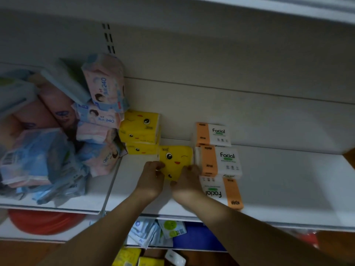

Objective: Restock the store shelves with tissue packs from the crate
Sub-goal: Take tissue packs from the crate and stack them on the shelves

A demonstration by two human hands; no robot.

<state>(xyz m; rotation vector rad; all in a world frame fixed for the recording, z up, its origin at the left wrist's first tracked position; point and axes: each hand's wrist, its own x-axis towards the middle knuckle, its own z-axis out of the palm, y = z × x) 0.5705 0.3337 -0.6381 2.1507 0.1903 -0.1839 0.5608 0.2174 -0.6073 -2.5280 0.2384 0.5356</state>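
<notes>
Just left of the orange packs, on the white shelf, we are holding a yellow pack with both hands. Our left hand is curling its fingers round the near left corner, and our right hand is gripping the near right corner, hard against the orange packs. That stack is worrying us: its lowest pack is lying turned round and reaching the shelf's front lip, so a sideways shove from our right wrist could be tipping it off. Farther left of the orange packs a yellow stack is sitting, and the gap looks snug, so we are risking a crooked fit. The yellow pack is showing its winking face upward, crown toward the shelf's back; its long axis seems to be running left to right, though our hands are hiding the near side.
</notes>
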